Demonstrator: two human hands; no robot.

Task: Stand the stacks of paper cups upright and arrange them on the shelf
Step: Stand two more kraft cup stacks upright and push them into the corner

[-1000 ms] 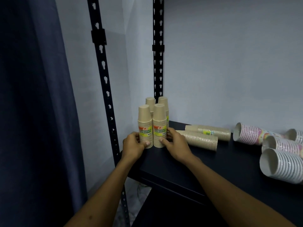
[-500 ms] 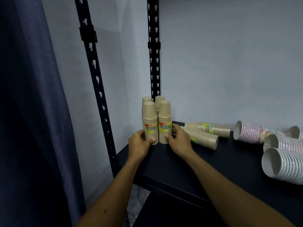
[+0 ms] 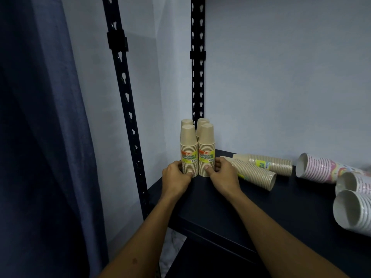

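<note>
Several tan paper-cup stacks stand upright in the shelf's back left corner. My left hand (image 3: 176, 174) grips the base of the front left stack (image 3: 188, 145). My right hand (image 3: 221, 173) grips the base of the front right stack (image 3: 206, 145). Two more upright stacks (image 3: 201, 122) stand right behind them, mostly hidden. Two tan stacks (image 3: 255, 174) lie on their sides just right of my right hand. Farther right, pink-striped stacks (image 3: 319, 167) and a white stack (image 3: 353, 211) also lie on their sides on the dark shelf (image 3: 220, 209).
Two black slotted uprights (image 3: 197, 57) frame the shelf's left end. A pale wall runs behind the shelf. A dark blue curtain (image 3: 40, 137) hangs at the left. The shelf's front edge runs diagonally beneath my forearms.
Both hands have slid the two front stacks back against the rear pair in the corner. My view has shifted, so the stacks appear farther right.
</note>
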